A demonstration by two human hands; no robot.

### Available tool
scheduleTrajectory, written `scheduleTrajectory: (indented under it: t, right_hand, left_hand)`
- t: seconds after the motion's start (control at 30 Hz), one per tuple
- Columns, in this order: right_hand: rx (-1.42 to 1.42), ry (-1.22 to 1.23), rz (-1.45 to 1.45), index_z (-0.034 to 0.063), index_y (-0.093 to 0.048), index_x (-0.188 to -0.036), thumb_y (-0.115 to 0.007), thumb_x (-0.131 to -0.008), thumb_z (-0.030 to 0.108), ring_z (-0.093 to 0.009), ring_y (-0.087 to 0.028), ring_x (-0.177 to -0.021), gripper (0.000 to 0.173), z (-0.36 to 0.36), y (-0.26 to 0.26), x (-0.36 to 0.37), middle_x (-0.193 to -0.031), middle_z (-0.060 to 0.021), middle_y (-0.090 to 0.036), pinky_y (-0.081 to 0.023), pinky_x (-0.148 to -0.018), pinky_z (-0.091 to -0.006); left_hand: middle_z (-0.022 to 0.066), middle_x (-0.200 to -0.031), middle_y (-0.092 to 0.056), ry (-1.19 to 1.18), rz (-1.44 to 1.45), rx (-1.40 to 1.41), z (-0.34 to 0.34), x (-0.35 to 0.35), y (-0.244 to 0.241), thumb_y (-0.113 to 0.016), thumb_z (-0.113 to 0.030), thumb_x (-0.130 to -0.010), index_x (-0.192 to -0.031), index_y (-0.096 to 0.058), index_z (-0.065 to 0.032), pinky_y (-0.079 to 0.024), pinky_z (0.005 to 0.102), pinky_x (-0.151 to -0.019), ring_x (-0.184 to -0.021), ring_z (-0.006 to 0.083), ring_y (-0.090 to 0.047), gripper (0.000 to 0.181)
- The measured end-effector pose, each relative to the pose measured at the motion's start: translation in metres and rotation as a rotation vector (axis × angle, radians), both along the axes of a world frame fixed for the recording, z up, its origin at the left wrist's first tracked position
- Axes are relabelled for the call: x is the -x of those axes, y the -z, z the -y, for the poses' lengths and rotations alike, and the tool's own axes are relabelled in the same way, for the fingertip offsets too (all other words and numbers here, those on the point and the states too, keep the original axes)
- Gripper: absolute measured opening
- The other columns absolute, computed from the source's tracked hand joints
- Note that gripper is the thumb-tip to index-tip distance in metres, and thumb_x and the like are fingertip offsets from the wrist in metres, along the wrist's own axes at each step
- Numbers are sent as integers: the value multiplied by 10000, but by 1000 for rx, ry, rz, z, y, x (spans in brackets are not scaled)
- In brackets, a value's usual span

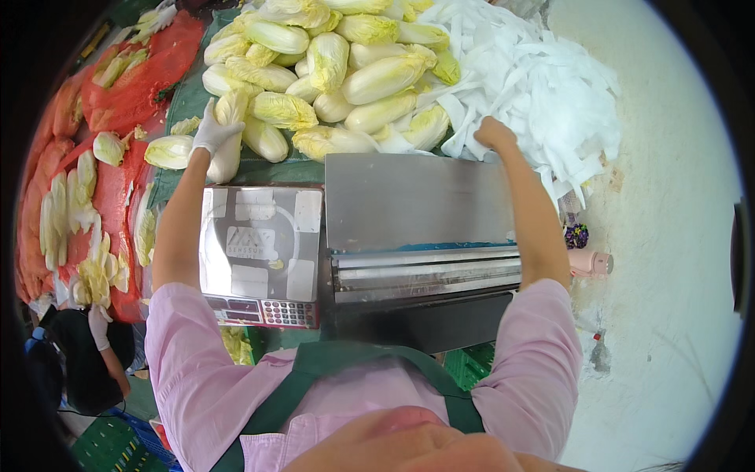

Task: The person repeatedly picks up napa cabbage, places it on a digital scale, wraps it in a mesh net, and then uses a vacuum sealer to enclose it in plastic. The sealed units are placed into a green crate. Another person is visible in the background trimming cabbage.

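My left hand (216, 131), in a white glove, grips a napa cabbage (227, 147) just beyond the digital scale (259, 248). The scale's metal plate bears a small yellow leaf scrap. Bare and with its fingers curled, my right hand (494, 134) touches the edge of a heap of white foam sheets (548, 100); whether it pinches one cannot be told. Between my arms lies a steel wrapping machine (419, 200) with metal rollers. A large pile of cabbages (383, 79) fills the far side, between my hands.
Red mesh sacks (141, 76) and loose cabbage leaves (100, 271) lie at the left. A co-worker's gloved hand (99, 327) is at the lower left. A pale wall (660, 177) bounds the right side, near a pink handheld device (590, 262). Green crates (112, 445) stand below.
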State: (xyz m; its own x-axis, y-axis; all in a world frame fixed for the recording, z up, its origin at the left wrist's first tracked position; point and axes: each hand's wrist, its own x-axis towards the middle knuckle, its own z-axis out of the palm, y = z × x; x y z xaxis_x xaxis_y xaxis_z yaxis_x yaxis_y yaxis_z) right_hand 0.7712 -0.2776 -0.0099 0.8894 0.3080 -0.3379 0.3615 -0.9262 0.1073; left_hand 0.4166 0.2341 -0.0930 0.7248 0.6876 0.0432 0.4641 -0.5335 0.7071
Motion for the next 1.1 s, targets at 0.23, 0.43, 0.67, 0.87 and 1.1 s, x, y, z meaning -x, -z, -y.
scheduleTrajectory:
  t: [0.23,0.43,0.67,0.87,1.1]
  right_hand:
    - [-649,69,-20,12,-598,-1017,-519,-820,230,-353,-673,-983,304,71,-139,76,-1006,-249,-679,-521,-811,-425]
    - [-43,-79,429,33,-513,-1156,-520,-831,200,-390,-691,-895,365,88,-107,108,-938,-251,-694,-527,-732,-491]
    - [-803,131,517,-30,-584,-1180,-588,-853,218,-242,-684,-847,410,141,-128,46,-912,-159,-702,-512,-687,-379]
    - [-1515,161,-527,21,-594,-1046,-605,-907,174,-100,-564,-808,207,102,-131,180,-909,-16,-624,-468,-717,-266]
    - [-1277,-160,-339,-9,-524,-900,-590,-960,320,-190,-547,-710,341,53,-85,339,-769,-134,-600,-453,-661,-372]
  left_hand:
    - [208,-1393,-474,135,525,-330,131,61,-132,-844,-129,-666,-1471,-298,-28,-412,419,-1063,-1247,357,-510,978]
    - [192,-1334,-523,853,52,-985,178,165,-136,-675,-17,-714,-1320,-512,-290,-376,498,-1089,-1274,378,-498,685]
    - [127,-1403,-463,984,-161,-1069,216,221,-114,-624,-70,-757,-1335,-496,-385,-362,493,-1116,-1352,342,-416,672]
    - [174,-1370,-520,555,-76,-463,278,247,-138,-612,11,-751,-1242,-626,-200,-343,414,-1117,-1322,351,-448,535]
    - [83,-932,-698,29,522,924,446,165,-170,-648,-228,-941,-1142,-656,41,-525,261,-734,-816,115,-649,336]
